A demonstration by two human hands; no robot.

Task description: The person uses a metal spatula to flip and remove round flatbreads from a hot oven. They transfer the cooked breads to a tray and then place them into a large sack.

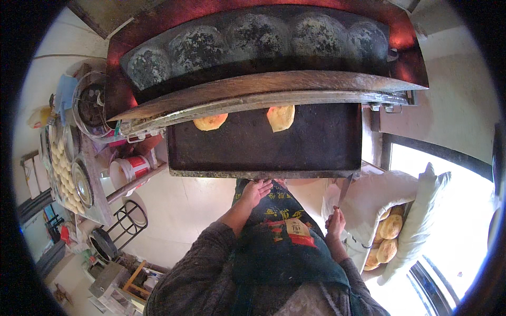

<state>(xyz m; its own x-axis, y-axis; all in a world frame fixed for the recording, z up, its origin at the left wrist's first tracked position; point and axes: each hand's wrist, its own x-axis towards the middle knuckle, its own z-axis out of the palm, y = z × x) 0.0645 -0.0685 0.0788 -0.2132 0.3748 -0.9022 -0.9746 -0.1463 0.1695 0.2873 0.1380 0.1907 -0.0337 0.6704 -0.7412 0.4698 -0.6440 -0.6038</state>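
A dark, flat baking tray (pixel 261 152) extends from under the oven's front edge toward me. Two browned round breads lie at its far side: the left bread (pixel 210 122) and the right bread (pixel 281 117), both partly hidden by the oven edge. My left hand (pixel 255 192) is at the middle of the tray's near rim, palm turned up and fingers extended; whether it grips the rim is unclear. Off the tray's near right corner, my right hand (pixel 335 223) holds a thin metal blade tool (pixel 345 189), its tip pointing up toward that corner.
Above the tray is a hot oven (pixel 269 85) with a red glow and a floury, round-marked dark plate (pixel 259 37). On the right, several baked breads (pixel 389 233) lie in a container with white padded cloth (pixel 419 221). Left are dough pieces (pixel 63 170), a bucket (pixel 128 172) and a metal stand (pixel 130 223).
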